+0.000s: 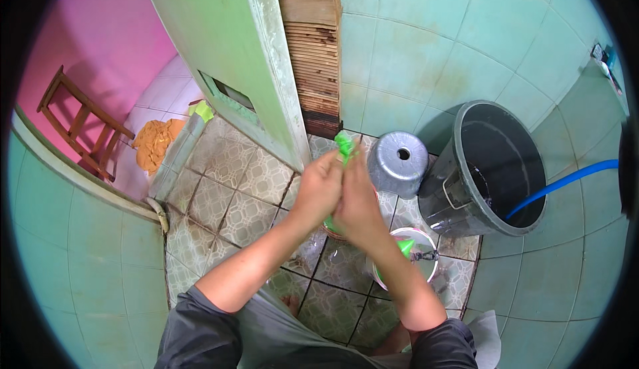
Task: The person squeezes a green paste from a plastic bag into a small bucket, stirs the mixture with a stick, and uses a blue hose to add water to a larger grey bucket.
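Head camera: both hands meet over the tiled floor (256,182), side by side and touching. The left hand (321,182) and the right hand (359,196) are closed tightly around a bunched green cloth (345,145), whose end pokes out above the fingers; how much lies inside the grip is hidden. Beneath them, part of a reddish-rimmed container (338,237) shows. Near the right forearm stands a white bucket (422,276) with a pointed green item (405,244) in it. Beyond are an upturned metal pot (389,162), a ribbed wooden washboard (311,62) and a dark barrel (438,202) with a blue hose (566,182) hanging inside.
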Demonstrator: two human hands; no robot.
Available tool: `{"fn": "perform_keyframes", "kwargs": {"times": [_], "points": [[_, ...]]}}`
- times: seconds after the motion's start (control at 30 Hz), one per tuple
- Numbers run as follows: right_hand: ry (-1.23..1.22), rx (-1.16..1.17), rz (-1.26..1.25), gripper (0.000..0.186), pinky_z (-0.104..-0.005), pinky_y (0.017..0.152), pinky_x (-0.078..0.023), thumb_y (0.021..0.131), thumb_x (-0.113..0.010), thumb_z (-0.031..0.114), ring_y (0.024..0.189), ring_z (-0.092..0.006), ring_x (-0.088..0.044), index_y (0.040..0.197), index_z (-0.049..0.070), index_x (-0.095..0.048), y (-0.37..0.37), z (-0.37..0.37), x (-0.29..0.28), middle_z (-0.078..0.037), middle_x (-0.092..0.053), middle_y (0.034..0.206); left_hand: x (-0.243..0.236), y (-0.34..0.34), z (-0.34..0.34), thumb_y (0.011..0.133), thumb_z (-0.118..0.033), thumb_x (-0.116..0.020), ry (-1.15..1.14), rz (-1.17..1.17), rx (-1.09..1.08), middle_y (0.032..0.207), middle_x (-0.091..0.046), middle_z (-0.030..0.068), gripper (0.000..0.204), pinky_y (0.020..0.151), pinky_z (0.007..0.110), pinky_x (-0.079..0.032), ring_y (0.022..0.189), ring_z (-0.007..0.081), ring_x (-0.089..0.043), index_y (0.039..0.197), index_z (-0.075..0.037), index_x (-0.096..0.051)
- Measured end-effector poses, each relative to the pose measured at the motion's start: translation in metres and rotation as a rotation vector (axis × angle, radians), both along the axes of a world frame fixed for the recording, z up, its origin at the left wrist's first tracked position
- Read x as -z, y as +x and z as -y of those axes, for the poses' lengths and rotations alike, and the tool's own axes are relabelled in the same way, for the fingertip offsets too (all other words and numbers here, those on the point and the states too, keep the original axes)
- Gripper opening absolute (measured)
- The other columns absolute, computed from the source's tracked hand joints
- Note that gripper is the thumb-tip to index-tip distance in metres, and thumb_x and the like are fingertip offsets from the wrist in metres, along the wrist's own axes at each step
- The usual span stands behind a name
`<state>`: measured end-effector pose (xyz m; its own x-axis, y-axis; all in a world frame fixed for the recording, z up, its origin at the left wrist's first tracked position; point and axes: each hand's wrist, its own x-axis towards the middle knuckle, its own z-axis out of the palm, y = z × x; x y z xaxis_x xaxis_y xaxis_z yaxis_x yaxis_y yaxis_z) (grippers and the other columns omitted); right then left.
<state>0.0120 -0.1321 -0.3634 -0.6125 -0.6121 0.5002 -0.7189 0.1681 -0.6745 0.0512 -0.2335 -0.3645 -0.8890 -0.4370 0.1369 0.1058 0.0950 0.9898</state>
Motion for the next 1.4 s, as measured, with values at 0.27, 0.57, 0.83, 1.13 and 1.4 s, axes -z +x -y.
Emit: {"fn": "perform_keyframes", "kwargs": {"times": [0.27,0.57,0.83,1.13,1.4], "points": [[0.074,-0.015,-0.028,0.070,-0.0540,0.116,-0.017,0.076,-0.048,-0.004,0.142,-0.0478,-0.016,0.141,-0.014,-0.024,0.014,0.000,0.002,-0.034,-0.021,0.149,-0.014,0.000,0.012,0.102,-0.016,-0.044,0.123,0.080,0.035,0.109,-0.065,0.0085,0.033,0.085,0.029,-0.050,0.098,0.0145,-0.062,0.126,0.004,-0.054],[0.021,-0.123,0.325,0.065,-0.0413,0.112,-0.031,0.081,-0.050,0.002,0.136,-0.0354,-0.036,0.143,-0.007,-0.031,-0.029,-0.029,0.000,-0.028,-0.037,0.144,-0.026,0.003,0.021,0.102,-0.022,-0.046,0.318,0.142,0.052,0.103,-0.067,0.0038,0.028,0.080,0.028,-0.052,0.091,0.0113,-0.064,0.116,-0.003,-0.060],[-0.134,0.019,0.728,0.025,-0.0215,0.058,-0.046,0.089,-0.070,0.018,0.070,-0.0060,-0.059,0.105,-0.001,-0.066,-0.028,-0.035,-0.023,-0.006,-0.066,0.087,-0.037,0.002,0.026,0.100,-0.019,-0.052,0.356,0.140,0.039,0.104,-0.066,0.0098,0.031,0.080,0.028,-0.054,0.092,0.0128,-0.064,0.119,0.004,-0.057],[-0.405,0.076,0.780,0.014,-0.0229,0.070,-0.046,0.092,-0.063,0.012,0.076,-0.0075,-0.058,0.097,-0.001,-0.065,-0.050,-0.037,-0.001,-0.003,-0.067,0.087,-0.049,0.005,0.036,0.092,-0.011,-0.065,0.210,0.055,-0.041,0.092,-0.068,0.0041,0.013,0.064,0.024,-0.049,0.075,0.0084,-0.063,0.101,-0.005,-0.059],[-0.505,0.050,0.900,0.013,-0.0226,0.074,-0.048,0.093,-0.062,0.009,0.080,-0.0079,-0.061,0.103,0.000,-0.061,-0.048,-0.033,0.002,-0.005,-0.068,0.091,-0.034,0.000,0.037,0.092,-0.011,-0.064,0.159,0.010,-0.097,0.089,-0.067,0.0027,0.012,0.061,0.024,-0.048,0.076,0.0084,-0.062,0.100,-0.005,-0.057]]}}
